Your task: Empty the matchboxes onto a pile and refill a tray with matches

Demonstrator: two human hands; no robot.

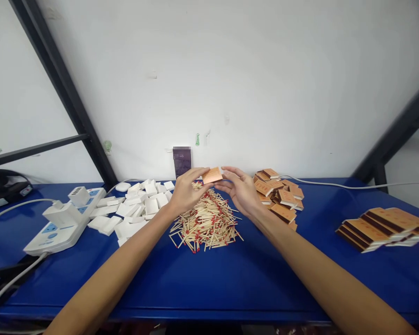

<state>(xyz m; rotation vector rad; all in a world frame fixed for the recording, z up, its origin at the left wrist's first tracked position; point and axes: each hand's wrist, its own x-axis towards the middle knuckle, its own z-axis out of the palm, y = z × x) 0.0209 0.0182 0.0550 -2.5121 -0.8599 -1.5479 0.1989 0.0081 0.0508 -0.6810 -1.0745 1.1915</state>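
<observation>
An orange matchbox is up in the air above the heap of matches. My left hand pinches its left end between thumb and fingers. At the right end is my right hand, its fingers curved about that end and its fingertips at the box; the exact contact is hard to make out. Below both hands lie loose red-tipped matches in a pile. White matchbox trays are heaped left of the pile. To the right, several orange matchboxes or sleeves lie jumbled.
Orange matchboxes with dark striking sides are stacked at the far right of the blue table. A power strip with plugs and cables stands at left. A dark phone-like screen leans on the wall. Black metal bars frame the sides.
</observation>
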